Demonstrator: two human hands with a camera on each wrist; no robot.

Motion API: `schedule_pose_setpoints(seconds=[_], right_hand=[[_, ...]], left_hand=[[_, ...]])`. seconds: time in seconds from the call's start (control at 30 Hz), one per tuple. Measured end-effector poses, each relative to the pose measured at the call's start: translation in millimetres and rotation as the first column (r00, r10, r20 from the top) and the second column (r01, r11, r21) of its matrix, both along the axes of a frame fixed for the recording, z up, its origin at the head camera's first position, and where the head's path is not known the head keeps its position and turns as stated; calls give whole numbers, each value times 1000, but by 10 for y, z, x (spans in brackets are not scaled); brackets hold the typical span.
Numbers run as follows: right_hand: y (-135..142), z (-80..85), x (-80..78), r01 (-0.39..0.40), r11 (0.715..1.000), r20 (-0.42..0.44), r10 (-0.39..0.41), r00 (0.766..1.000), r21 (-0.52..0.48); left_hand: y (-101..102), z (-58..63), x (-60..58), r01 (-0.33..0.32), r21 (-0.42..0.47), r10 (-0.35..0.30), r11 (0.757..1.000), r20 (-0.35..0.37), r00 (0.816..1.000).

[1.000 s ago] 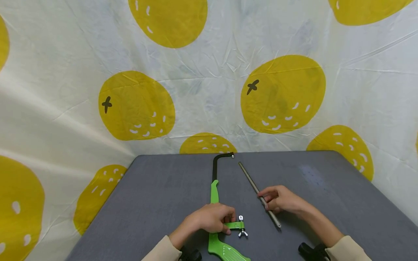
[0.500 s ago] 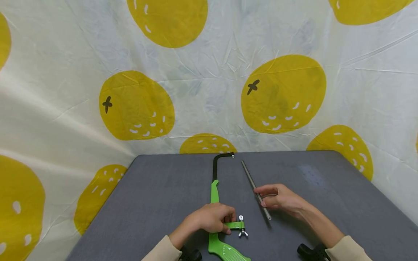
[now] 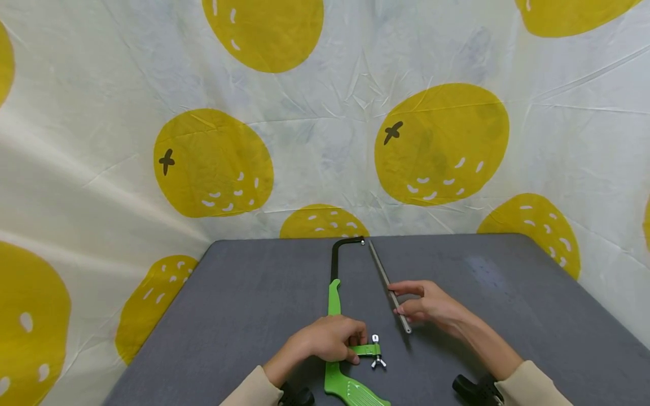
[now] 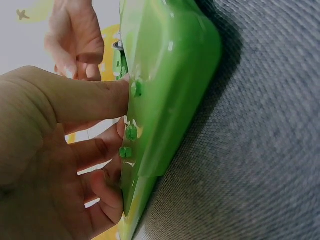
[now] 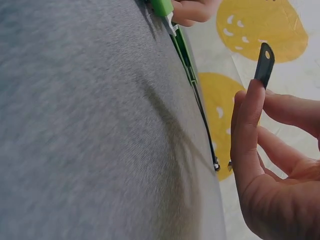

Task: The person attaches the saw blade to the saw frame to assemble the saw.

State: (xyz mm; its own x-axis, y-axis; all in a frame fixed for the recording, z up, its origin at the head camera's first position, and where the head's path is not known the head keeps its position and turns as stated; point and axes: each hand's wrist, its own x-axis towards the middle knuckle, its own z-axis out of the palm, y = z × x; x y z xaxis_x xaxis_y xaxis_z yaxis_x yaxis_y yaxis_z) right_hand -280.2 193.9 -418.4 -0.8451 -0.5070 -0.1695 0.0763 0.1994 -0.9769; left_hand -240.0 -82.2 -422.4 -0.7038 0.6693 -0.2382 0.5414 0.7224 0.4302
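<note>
Our left grip [image 3: 331,339] holds the frame [image 3: 333,303]; our right grip [image 3: 429,305] pinches the likely light, springy blade [image 3: 379,264], best by its flats.

Saw frame [image 3: 333,299] on table [image 3: 264,299], blade [image 3: 380,266] to its right between right fingers [image 3: 408,288], curtain [image 3: 320,163] behind table

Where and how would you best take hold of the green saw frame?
I'd grip the green saw frame by its ribbed handle, from the near side: that broad end reaches toward the person, while the left hand covers the middle.
</note>
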Motion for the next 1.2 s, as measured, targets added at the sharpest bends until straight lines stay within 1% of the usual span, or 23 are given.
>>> schedule_pose_setpoints(seconds=[0.3,0.53,0.77,1.2], right_hand=[[-115,-77,-87,21,999,-9,-21,1000,-48],[-166,-116,-138,44,998,-1,-44,999,-54],[-201,-165,-157,49,998,2,-49,999,-50],[-235,-182,-137,51,998,2,-51,999,-34]], left_hand=[[17,-12,-1,2,-7,-2,1000,-25,1000],[24,-2,-16,-2,-12,3,1000,14,1000],[24,21,-16,-3,-13,4,1000,18,1000],[29,-3,-24,-7,-19,7,1000,0,1000]])
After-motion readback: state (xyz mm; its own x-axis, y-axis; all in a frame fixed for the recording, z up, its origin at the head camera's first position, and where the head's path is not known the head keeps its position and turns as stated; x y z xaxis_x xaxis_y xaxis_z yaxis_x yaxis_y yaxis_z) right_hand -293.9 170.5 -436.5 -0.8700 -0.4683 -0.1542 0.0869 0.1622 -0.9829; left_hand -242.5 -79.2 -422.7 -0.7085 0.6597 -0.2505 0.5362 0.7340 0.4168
